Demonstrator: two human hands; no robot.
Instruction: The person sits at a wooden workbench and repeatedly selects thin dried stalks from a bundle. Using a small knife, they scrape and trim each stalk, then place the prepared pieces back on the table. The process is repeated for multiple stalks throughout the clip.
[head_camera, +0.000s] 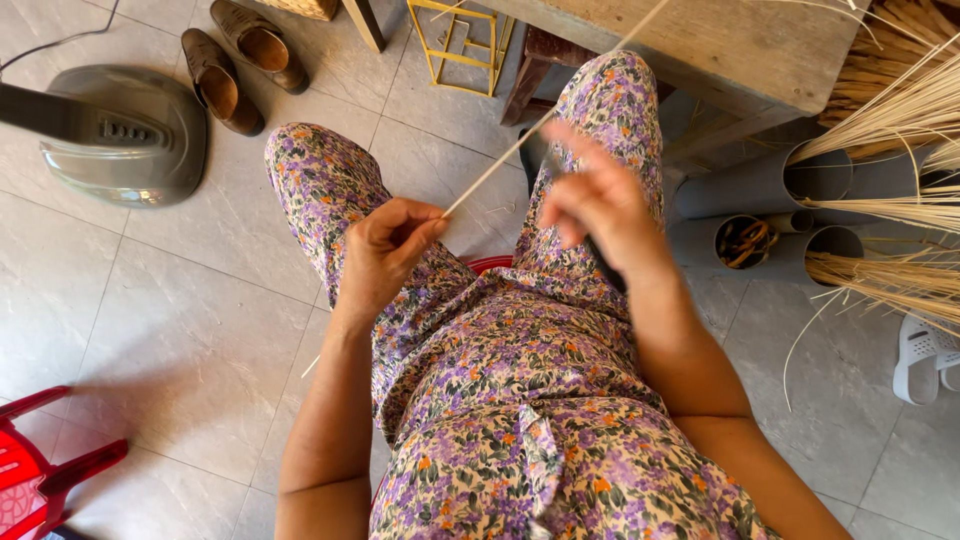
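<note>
I sit with floral-patterned trousers (520, 340) over my knees. My left hand (385, 250) pinches the near end of a long thin pale bamboo sliver (510, 155) that runs up and to the right. My right hand (600, 200) is closed around a dark-handled knife (606, 268), its fingers meeting the sliver near the middle. The blade itself is hidden behind the hand.
Grey plastic pipes (760, 185) at the right hold bundles of pale sticks (900, 120). A wooden table (740, 50) stands ahead. A grey fan base (125, 135), brown shoes (235, 65), a yellow wire frame (460, 45), a red plastic stool (40, 470) and white sandals (925, 360) lie on the tiled floor.
</note>
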